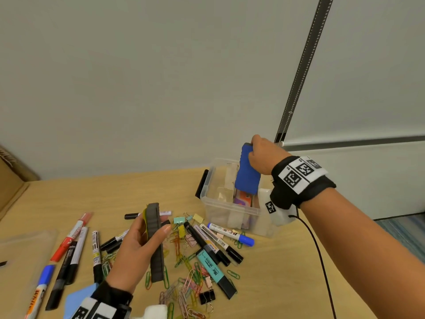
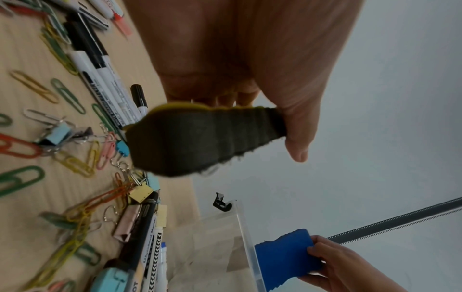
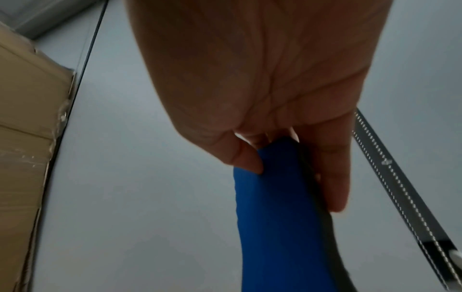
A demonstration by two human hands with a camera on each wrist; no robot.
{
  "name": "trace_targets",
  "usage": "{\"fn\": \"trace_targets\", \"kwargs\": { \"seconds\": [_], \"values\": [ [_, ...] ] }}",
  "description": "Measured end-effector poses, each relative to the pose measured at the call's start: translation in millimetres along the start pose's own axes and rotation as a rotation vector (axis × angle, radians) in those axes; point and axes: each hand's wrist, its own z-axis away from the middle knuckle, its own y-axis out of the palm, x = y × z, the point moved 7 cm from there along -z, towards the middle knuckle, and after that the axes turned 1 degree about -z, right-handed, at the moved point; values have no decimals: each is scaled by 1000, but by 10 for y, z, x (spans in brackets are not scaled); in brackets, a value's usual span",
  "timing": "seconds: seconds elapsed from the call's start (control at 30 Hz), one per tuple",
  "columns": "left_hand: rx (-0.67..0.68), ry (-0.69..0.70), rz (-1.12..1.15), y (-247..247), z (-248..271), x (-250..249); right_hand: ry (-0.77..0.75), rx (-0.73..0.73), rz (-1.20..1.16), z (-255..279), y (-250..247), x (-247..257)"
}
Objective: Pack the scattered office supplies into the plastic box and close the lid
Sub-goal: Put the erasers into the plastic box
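Head view first: the person's right hand (image 1: 264, 155) grips a blue foam whiteboard eraser (image 1: 248, 172) by its top end, thumb on one face and fingers on the other, holding it nearly upright with its lower end dipped into the clear plastic storage box (image 1: 208, 199). That box sits on the light wooden table (image 1: 287, 272), directly under those fingers, with its lid off and a black latch (image 1: 202, 184) on its left end. Some pale and orange-purple items already lie inside, though through the cloudy plastic I can't tell what they are.

Nearer the person, the left hand (image 1: 135, 247) holds a second eraser with a dark grey felt pad and yellow backing (image 1: 155, 240), thumb pressed against one side and fingers curled behind it, lifted above the table. Below and to the right of those fingers lies a scatter of coloured paper clips (image 1: 184, 272), small pastel binder clips (image 1: 179, 220) and a teal highlighter (image 1: 215, 271). Left of the fingers lie several whiteboard markers (image 1: 79, 247), side by side. A blue-capped marker (image 1: 231, 234) rests just beside the box's front wall.

From the right wrist, the thumb (image 3: 243, 156) and fingers (image 3: 332, 177) are clamped on the blue eraser's sides.
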Motion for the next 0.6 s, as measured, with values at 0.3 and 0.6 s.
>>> {"fn": "trace_targets", "kwargs": {
  "seconds": [0.3,0.6],
  "values": [
    [-14,6,1,-99,-14,-15,89,381,371,-434,636,-211],
    [8,28,19,-99,-31,-8,96,452,548,-1124,1107,-520]
  ]
}}
